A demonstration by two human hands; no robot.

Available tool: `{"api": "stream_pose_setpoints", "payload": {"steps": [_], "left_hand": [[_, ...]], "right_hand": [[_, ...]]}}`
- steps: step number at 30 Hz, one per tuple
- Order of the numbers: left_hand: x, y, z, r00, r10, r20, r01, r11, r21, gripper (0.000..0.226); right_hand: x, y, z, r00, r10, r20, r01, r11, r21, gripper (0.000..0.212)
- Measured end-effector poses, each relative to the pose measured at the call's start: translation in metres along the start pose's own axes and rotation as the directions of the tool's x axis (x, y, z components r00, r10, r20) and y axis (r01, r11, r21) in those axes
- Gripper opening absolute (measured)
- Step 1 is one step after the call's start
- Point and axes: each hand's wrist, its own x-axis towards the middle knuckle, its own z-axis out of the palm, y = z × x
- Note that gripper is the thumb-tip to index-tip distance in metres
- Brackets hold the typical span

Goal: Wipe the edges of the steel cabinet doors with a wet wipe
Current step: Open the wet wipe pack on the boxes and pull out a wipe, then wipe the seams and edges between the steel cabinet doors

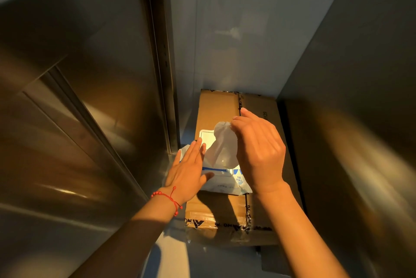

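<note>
Head view: the right hand is pinching a white wet wipe, drawing it upward from the white-and-blue plastic wipe pack that the flat, spread left hand is pressing down.

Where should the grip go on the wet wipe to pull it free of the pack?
At the wipe's bunched top end, from above, where the right hand pinches it. The wet wipe rises as a narrow twist from the pack, which the left hand presses flat on the cardboard box.
</note>
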Motion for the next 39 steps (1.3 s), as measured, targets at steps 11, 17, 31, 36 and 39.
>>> {"api": "stream_pose_setpoints", "payload": {"steps": [11,17,31,36,39], "left_hand": [[-0.008,0.021,-0.031,0.990,-0.034,-0.140,0.022,0.996,-0.087,0.077],[-0.019,0.037,-0.055,0.972,-0.028,-0.232,-0.023,0.977,-0.213,0.074],[-0.025,0.093,-0.113,0.897,0.094,-0.431,-0.237,0.927,-0.290,0.049],[-0.031,0.108,-0.126,0.879,0.166,-0.447,-0.292,0.929,-0.227,0.043],[-0.041,0.107,-0.134,0.865,0.178,-0.470,-0.310,0.925,-0.220,0.038]], "right_hand": [[0.003,0.002,-0.011,0.997,0.071,0.032,-0.072,0.997,0.036,0.018],[0.006,0.005,-0.025,0.992,0.123,0.030,-0.124,0.990,0.060,0.008],[0.026,0.022,-0.062,0.993,0.109,0.041,-0.112,0.990,0.081,0.022],[0.034,0.023,-0.074,0.997,0.064,0.034,-0.066,0.995,0.080,0.005],[0.038,0.013,-0.082,0.997,0.052,0.052,-0.057,0.994,0.095,0.004]]}}
